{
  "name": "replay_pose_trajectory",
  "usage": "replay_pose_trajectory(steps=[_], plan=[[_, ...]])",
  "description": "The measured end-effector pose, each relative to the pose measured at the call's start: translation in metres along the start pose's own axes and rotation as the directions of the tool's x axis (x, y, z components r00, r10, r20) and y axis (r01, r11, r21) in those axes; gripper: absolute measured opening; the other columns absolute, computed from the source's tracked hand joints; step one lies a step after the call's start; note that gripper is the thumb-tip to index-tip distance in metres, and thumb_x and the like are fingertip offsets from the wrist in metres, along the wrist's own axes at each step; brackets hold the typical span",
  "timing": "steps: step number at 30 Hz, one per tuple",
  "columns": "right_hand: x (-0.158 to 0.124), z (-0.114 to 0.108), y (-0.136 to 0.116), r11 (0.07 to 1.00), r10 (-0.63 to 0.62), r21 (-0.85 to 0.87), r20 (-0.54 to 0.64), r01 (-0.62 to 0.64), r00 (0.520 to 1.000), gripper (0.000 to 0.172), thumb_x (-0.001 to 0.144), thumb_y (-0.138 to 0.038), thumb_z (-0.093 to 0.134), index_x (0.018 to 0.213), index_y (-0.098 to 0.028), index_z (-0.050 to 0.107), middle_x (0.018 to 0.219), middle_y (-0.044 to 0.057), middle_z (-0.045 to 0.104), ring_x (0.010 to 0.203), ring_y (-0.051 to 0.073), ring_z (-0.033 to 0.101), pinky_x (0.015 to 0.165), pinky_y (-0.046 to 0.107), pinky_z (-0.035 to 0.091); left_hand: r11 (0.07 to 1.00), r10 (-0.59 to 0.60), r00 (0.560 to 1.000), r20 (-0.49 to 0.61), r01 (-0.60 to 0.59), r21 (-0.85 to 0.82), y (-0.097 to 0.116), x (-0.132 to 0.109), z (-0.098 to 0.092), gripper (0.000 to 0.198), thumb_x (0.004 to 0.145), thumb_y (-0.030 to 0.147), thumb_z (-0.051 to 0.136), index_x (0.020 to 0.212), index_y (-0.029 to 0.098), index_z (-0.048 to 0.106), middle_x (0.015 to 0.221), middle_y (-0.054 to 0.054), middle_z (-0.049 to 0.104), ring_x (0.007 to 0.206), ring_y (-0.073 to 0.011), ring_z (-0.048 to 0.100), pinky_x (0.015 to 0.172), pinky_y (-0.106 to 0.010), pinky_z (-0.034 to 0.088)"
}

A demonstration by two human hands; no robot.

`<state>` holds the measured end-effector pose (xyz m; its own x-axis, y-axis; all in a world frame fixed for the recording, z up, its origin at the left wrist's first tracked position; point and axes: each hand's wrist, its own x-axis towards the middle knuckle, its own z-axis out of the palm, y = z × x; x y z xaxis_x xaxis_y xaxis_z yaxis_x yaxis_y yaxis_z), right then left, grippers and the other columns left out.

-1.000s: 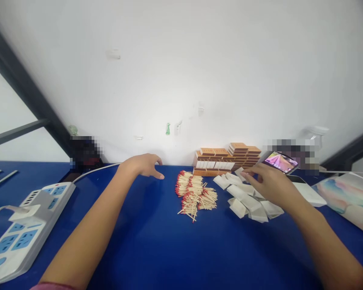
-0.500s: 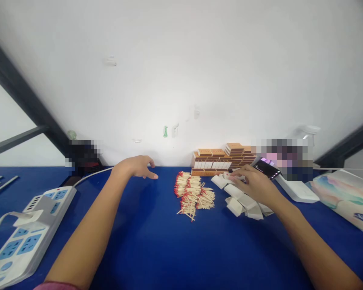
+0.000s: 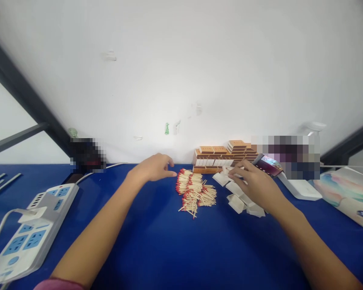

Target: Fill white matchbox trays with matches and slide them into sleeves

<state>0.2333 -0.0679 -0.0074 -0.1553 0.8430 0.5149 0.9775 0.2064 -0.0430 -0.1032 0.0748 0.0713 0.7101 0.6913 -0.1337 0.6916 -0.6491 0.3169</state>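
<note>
A heap of red-tipped matches (image 3: 195, 191) lies on the blue table (image 3: 169, 245). My left hand (image 3: 154, 168) hovers just left of the heap, its fingers loosely spread and empty. To the right sits a pile of small white inner trays (image 3: 238, 197). My right hand (image 3: 255, 183) rests on top of that pile, fingers curled down onto the trays near its far end. Behind both piles, stacked brown matchboxes (image 3: 226, 157) stand against the wall.
A white power strip with blue sockets (image 3: 27, 229) and its cable lie at the left. A lit phone (image 3: 269, 165) leans on a white stand (image 3: 299, 187) at the right, beside a tissue pack (image 3: 347, 193). A dark metal frame (image 3: 21, 92) rises at the left.
My left hand has moved right, close to the match heap. My right hand has come down from beside the phone onto the white trays.
</note>
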Motion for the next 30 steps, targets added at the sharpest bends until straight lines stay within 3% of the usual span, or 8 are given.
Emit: replay_pose_trajectory(steps=[5,8,12,15,17,21,25,30], plan=[[0.002,-0.01,-0.059,0.987,-0.15,-0.063,-0.002,0.149,0.989,0.021,0.105,-0.022,0.048,0.105,-0.021,0.069,0.111,0.01,0.065,0.076,0.018,0.063,0.058,0.03,0.041,0.972,0.235,0.959,-0.158,-0.235,0.02,0.046,0.011,0.041,0.055,0.089,0.049,0.073,0.136,0.023,0.063,0.125,-0.01,0.072,0.112,-0.0266,0.067,0.092,-0.035,0.05],[0.0,-0.008,-0.081,0.971,-0.22,-0.084,0.037,0.222,0.975,0.028,0.099,-0.007,0.045,0.109,-0.022,0.066,0.111,0.01,0.065,0.079,0.02,0.062,0.055,0.03,0.039,0.94,0.342,0.902,-0.263,-0.329,0.094,0.061,0.011,0.055,0.045,0.09,0.048,0.073,0.126,0.021,0.068,0.117,-0.01,0.074,0.106,-0.0263,0.069,0.086,-0.036,0.053],[-0.003,-0.004,-0.09,0.97,-0.241,-0.01,0.043,0.241,0.97,0.031,0.097,-0.005,0.043,0.11,-0.023,0.065,0.109,0.011,0.065,0.08,0.022,0.062,0.055,0.031,0.041,0.938,0.345,0.908,-0.237,-0.331,0.099,0.061,0.011,0.06,0.025,0.09,0.042,0.073,0.104,0.02,0.074,0.101,-0.007,0.076,0.095,-0.0235,0.07,0.076,-0.032,0.051],[-0.001,-0.001,-0.087,0.977,-0.148,0.148,-0.035,0.151,0.988,0.021,0.103,-0.02,0.047,0.112,-0.025,0.066,0.112,0.011,0.066,0.082,0.022,0.064,0.062,0.034,0.048,0.938,0.347,0.911,-0.222,-0.337,0.085,0.054,0.013,0.059,0.023,0.089,0.041,0.074,0.1,0.021,0.075,0.095,-0.005,0.075,0.087,-0.0212,0.07,0.07,-0.03,0.047],[0.001,0.0,-0.083,0.963,0.033,0.27,-0.133,0.004,0.991,0.018,0.105,-0.033,0.052,0.11,-0.026,0.068,0.105,0.01,0.068,0.078,0.021,0.063,0.066,0.035,0.051,0.936,0.353,0.911,-0.214,-0.343,0.084,0.049,0.016,0.058,0.024,0.09,0.043,0.074,0.099,0.021,0.075,0.091,-0.005,0.075,0.081,-0.0196,0.069,0.067,-0.029,0.045],[0.006,0.004,-0.07,0.825,0.384,0.488,-0.113,-0.286,0.916,0.032,0.101,-0.051,0.057,0.102,-0.023,0.073,0.087,0.007,0.071,0.063,0.019,0.058,0.057,0.033,0.048,0.931,0.364,0.907,-0.212,-0.351,0.096,0.037,0.022,0.057,0.028,0.088,0.047,0.077,0.098,0.021,0.077,0.093,-0.006,0.076,0.082,-0.0197,0.069,0.068,-0.028,0.044],[0.007,0.01,-0.066,0.722,0.389,0.593,0.077,-0.356,0.918,0.043,0.095,-0.061,0.062,0.097,-0.021,0.079,0.091,0.007,0.078,0.065,0.02,0.061,0.059,0.033,0.049,0.92,0.39,0.893,-0.226,-0.366,0.139,0.031,0.023,0.052,0.03,0.088,0.046,0.079,0.108,0.024,0.077,0.097,-0.004,0.077,0.086,-0.0194,0.07,0.07,-0.027,0.043],[0.008,0.018,-0.077,0.684,0.367,0.642,0.107,-0.346,0.924,0.046,0.093,-0.063,0.064,0.098,-0.02,0.081,0.075,0.005,0.074,0.06,0.019,0.058,0.055,0.032,0.044,0.903,0.415,0.875,-0.25,-0.364,0.226,0.032,0.02,0.046,0.027,0.093,0.04,0.075,0.114,0.025,0.075,0.101,-0.004,0.077,0.09,-0.0199,0.07,0.074,-0.029,0.045]])
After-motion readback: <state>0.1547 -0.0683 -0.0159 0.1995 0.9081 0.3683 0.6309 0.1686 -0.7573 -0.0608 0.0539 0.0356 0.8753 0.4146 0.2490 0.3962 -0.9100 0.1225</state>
